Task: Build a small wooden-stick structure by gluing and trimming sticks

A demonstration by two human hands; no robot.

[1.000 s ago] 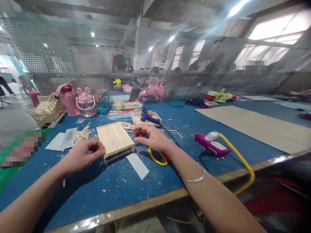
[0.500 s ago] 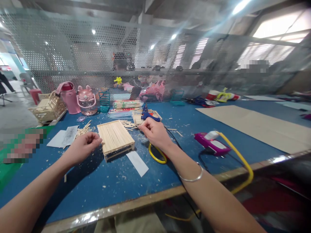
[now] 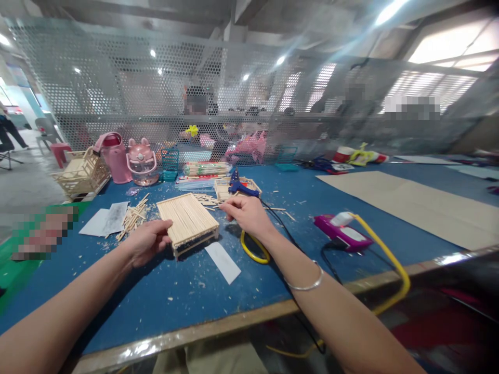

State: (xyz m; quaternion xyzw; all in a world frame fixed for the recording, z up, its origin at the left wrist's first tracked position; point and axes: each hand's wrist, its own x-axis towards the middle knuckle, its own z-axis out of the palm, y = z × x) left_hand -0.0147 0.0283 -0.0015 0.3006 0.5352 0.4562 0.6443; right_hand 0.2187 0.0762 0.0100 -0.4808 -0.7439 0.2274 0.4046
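Note:
A small slatted platform [image 3: 189,218], built from thin wooden sticks, stands on short legs on the blue table. My left hand [image 3: 150,241] grips its near left edge, index finger lying on the top corner and the other fingers bent at its side. To the right of the platform, apart from it, is my right hand [image 3: 247,213], thumb and fingertips pinched together; anything between them is too small to make out. Just behind that hand a blue glue gun [image 3: 244,188] rests on a shallow stick-built frame [image 3: 222,188]. Loose wooden sticks [image 3: 134,215] lie left of the platform.
A white paper strip [image 3: 223,262] and a yellow cable loop [image 3: 253,249] lie nearby. A purple power strip [image 3: 343,234] sits right, brown cardboard [image 3: 393,202] beyond it. Two pink bottles [image 3: 142,163], stick packs [image 3: 206,169] and a stick-built model [image 3: 80,174] stand along the perforated screen.
My right hand has drawn slightly away from the platform and its fingers have closed into a pinch. My left hand has shifted its fingers onto the platform's left edge.

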